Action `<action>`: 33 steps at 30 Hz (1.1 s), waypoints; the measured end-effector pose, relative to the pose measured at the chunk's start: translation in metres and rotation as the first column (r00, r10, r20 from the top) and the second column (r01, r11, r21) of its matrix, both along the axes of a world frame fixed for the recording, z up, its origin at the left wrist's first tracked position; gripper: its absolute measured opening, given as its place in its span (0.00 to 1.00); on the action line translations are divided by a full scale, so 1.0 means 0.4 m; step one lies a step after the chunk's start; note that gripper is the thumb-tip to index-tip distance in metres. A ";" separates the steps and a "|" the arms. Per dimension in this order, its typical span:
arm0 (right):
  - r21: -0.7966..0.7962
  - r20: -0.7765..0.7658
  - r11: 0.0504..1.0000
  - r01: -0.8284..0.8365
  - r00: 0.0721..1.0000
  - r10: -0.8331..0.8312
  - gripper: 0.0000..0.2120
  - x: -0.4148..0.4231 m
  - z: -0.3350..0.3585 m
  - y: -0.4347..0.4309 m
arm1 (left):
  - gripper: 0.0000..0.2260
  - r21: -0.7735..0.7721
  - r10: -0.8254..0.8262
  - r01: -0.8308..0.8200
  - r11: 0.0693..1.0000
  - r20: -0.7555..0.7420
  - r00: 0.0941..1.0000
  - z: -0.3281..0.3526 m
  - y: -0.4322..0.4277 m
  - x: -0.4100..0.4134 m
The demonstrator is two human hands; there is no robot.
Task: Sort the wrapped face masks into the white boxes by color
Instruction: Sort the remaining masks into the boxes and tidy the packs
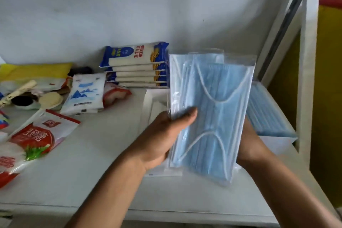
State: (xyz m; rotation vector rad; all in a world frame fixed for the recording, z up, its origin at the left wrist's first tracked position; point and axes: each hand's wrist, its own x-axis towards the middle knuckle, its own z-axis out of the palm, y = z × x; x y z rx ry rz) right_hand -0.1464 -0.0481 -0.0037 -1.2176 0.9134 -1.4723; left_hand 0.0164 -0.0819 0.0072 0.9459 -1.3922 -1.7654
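A small stack of blue face masks (212,113) in clear wrappers stands upright in front of me, above the table. My left hand (162,139) grips its left edge, thumb across the front. My right hand (253,146) holds the stack from behind on the right, its fingers mostly hidden. One white box (277,135) at the right holds several blue wrapped masks (264,113). Another white box (149,98) lies behind the held stack, largely hidden.
Food packets crowd the left of the white table (92,153): red-and-white bags (35,139), a white-and-blue bag (85,94), stacked noodle packs (137,65), a brush and small items. A white frame (303,79) and a yellow board (327,98) stand at the right.
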 end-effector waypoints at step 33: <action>0.034 0.209 0.999 0.041 0.977 -0.048 0.14 0.017 -0.001 -0.003 | 0.26 -0.616 0.171 0.106 0.780 0.374 0.912 0.020 0.025 0.013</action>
